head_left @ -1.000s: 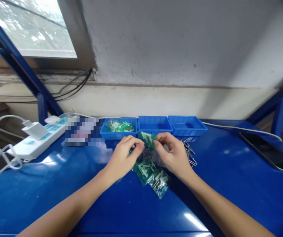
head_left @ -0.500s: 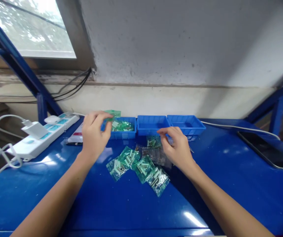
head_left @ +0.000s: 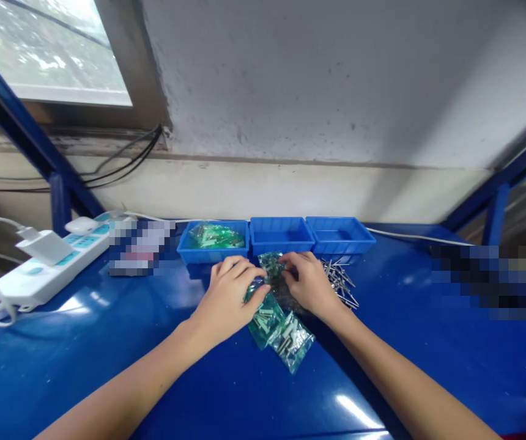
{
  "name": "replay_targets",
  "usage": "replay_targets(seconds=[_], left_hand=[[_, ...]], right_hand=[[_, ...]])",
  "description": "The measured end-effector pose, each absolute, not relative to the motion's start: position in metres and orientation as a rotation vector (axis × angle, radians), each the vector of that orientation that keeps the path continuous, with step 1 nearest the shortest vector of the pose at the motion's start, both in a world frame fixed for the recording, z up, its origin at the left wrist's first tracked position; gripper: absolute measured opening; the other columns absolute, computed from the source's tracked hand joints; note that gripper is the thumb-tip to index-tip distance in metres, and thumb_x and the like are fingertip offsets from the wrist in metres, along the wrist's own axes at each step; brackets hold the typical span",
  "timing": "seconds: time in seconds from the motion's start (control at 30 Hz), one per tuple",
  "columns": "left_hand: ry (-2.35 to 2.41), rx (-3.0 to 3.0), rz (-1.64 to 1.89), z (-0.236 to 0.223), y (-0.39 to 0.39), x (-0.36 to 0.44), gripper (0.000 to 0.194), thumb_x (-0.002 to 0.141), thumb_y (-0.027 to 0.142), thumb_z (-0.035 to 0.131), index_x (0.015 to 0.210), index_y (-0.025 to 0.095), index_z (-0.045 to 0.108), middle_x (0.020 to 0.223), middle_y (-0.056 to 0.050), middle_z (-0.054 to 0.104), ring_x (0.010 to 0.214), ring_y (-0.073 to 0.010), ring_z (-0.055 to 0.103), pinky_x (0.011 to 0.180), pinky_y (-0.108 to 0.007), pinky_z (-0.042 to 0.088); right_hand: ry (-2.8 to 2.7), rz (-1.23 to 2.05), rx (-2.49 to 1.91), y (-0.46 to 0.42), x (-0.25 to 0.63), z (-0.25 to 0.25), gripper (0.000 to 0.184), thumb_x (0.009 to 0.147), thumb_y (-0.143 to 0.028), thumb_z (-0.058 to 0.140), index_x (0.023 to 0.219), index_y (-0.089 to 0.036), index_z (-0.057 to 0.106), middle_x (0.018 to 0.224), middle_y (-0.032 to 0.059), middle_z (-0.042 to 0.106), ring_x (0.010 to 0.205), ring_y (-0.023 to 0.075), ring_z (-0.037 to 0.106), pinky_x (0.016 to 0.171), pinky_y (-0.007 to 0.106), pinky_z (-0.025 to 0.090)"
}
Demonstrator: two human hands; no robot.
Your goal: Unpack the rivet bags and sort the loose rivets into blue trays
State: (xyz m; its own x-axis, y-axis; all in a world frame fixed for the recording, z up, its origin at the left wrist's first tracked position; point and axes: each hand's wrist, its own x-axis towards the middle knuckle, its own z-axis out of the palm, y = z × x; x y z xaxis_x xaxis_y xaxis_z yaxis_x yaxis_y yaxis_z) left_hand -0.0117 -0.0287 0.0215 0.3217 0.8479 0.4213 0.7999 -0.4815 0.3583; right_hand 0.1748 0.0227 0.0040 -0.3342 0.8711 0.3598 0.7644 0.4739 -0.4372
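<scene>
My left hand (head_left: 233, 293) is curled over the small green plastic bags, with clear film showing between its thumb and forefinger. Facing it, my right hand (head_left: 309, 282) pinches the edge of a small green bag (head_left: 271, 263). Just below my left hand is another green bag (head_left: 265, 321) with light strips and metal pieces inside. A similar bag (head_left: 293, 342) rests nearest me. Dark bags (head_left: 290, 300) lie between the hands, partly hidden by the right one. Thin metal rods (head_left: 340, 282) are piled right of my right hand.
Behind the hands stand three blue bins. The left bin (head_left: 212, 253) holds filled green bags; beside it are the middle bin (head_left: 282, 244) and right bin (head_left: 342, 245). A white power strip (head_left: 47, 275) with a plugged charger lies at left on the blue table (head_left: 189, 391).
My left hand has come from the left bin down to the bags, and the green bag it held is out of its raised grip. My right hand has shifted slightly left, uncovering the rods.
</scene>
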Motion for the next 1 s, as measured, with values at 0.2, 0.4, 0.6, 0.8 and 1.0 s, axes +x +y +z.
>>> replay_targets(seconds=[0.2,0.4,0.6,0.8,1.0], left_hand=[[1.479,1.900,0.920,0.025,-0.023,-0.016,0.034,0.091,0.041,0.040,0.083,0.020,0.065,0.077,-0.004,0.064,0.077,-0.0199,0.057,0.071,-0.032,0.042],[1.312,1.292,1.146,0.028,-0.021,-0.016,0.025,0.085,0.042,0.051,0.089,0.020,0.060,0.065,0.002,0.050,0.055,-0.0106,0.045,0.047,-0.021,0.033],[1.330,1.433,1.284,0.025,-0.022,-0.015,0.016,0.083,0.033,0.055,0.086,0.019,0.059,0.067,0.002,0.053,0.060,-0.0115,0.048,0.055,-0.023,0.041],[1.239,2.347,1.277,0.027,-0.036,-0.011,0.016,0.090,0.015,0.042,0.085,0.017,0.057,0.080,-0.004,0.058,0.074,-0.0150,0.052,0.069,-0.028,0.045],[1.187,2.428,1.127,0.031,-0.042,-0.006,0.015,0.091,0.018,0.044,0.088,0.017,0.059,0.082,-0.005,0.060,0.075,-0.0160,0.052,0.073,-0.031,0.045]], right_hand=[[-1.993,0.239,-1.006,0.003,0.164,0.016,0.034,0.077,-0.006,0.050,0.108,-0.018,0.055,0.077,0.0029,0.059,0.080,0.0197,0.052,0.074,0.034,0.043],[-1.961,0.105,-0.731,-0.011,0.160,0.027,0.024,0.078,-0.001,0.048,0.080,-0.020,0.063,0.082,0.0045,0.057,0.084,0.0184,0.051,0.074,0.035,0.045],[-1.952,0.134,-0.919,-0.007,0.163,0.023,0.031,0.079,-0.004,0.044,0.090,-0.022,0.067,0.108,0.0089,0.048,0.105,0.0239,0.045,0.082,0.042,0.045],[-1.945,0.628,-1.054,-0.015,0.157,0.032,0.030,0.091,-0.033,0.043,0.073,-0.018,0.062,0.078,0.0033,0.053,0.079,0.0159,0.052,0.073,0.032,0.044],[-1.856,0.706,-1.032,-0.019,0.151,0.031,0.033,0.093,-0.030,0.039,0.067,-0.018,0.055,0.058,-0.0030,0.044,0.055,0.0104,0.044,0.053,0.024,0.037]])
